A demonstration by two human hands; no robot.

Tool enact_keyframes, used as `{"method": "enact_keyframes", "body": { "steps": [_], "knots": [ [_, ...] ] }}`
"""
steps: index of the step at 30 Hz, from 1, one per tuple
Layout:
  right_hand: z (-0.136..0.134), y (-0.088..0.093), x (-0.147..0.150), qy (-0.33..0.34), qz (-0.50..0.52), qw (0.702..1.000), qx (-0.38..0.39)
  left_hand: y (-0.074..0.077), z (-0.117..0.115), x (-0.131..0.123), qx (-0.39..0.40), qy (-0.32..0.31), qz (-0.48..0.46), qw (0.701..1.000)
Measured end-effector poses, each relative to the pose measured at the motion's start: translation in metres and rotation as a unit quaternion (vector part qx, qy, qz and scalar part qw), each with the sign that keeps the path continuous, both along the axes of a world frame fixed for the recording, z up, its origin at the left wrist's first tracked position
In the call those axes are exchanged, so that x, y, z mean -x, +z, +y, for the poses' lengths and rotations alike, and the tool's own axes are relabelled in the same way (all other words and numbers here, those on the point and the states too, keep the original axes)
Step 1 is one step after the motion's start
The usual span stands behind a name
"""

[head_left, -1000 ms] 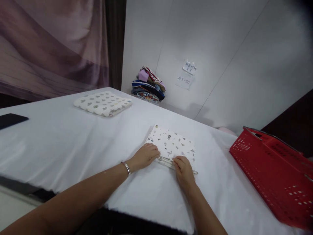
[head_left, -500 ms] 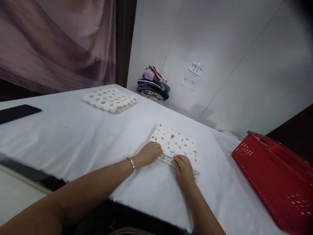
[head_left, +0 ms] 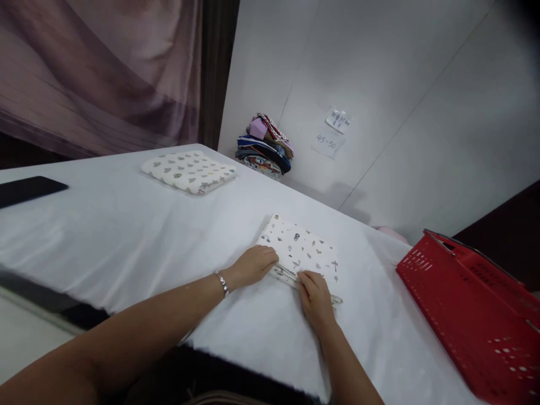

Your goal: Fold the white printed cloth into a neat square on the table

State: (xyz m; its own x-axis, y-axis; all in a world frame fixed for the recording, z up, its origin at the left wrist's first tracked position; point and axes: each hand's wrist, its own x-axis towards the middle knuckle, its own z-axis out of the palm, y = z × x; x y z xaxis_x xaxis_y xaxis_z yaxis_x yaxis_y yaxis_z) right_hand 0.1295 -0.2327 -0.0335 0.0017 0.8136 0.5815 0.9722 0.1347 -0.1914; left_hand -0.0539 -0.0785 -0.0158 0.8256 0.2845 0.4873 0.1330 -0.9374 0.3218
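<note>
A folded white cloth with small grey and dark prints lies flat on the white-covered table. Its near edge shows several stacked layers. My left hand, with a silver bracelet at the wrist, grips the near left corner with fingers closed. Further right along that same edge, my right hand pinches the layers between thumb and curled fingers. The thumbs are partly hidden. A second folded cloth, white with grey cloud-like shapes, rests apart at the far left.
On the right stands a red plastic basket with a dark handle. A dark flat phone-like object lies at the left edge. Folded fabrics are piled beyond the table, against the wall with paper signs. A pinkish curtain hangs behind.
Both hands keep their hold on the cloth's near edge, with hardly any movement. The view has shifted slightly.
</note>
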Motion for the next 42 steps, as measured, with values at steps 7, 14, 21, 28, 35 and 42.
{"method": "enact_keyframes", "body": {
  "steps": [7, 14, 21, 28, 35, 42],
  "knots": [
    [0.002, -0.007, -0.003, -0.013, 0.031, 0.999, 0.000, -0.001, -0.003, 0.002, 0.003, 0.000, 0.005, 1.000],
    [0.002, -0.006, -0.003, -0.004, 0.013, 1.000, -0.011, -0.004, -0.001, 0.000, -0.003, -0.009, 0.004, 1.000],
    [-0.001, -0.006, -0.002, -0.010, 0.013, 1.000, -0.013, -0.003, -0.001, 0.000, -0.011, -0.004, 0.011, 1.000],
    [-0.001, -0.008, -0.005, -0.011, 0.008, 1.000, -0.017, 0.008, 0.012, 0.013, 0.005, -0.038, 0.019, 0.999],
    [-0.001, -0.009, -0.006, -0.004, 0.009, 1.000, -0.012, 0.012, 0.024, 0.024, 0.037, -0.038, 0.029, 0.998],
    [-0.001, -0.007, -0.006, 0.001, 0.007, 1.000, 0.001, 0.013, 0.027, 0.027, 0.050, -0.043, 0.045, 0.997]
  ]
}}
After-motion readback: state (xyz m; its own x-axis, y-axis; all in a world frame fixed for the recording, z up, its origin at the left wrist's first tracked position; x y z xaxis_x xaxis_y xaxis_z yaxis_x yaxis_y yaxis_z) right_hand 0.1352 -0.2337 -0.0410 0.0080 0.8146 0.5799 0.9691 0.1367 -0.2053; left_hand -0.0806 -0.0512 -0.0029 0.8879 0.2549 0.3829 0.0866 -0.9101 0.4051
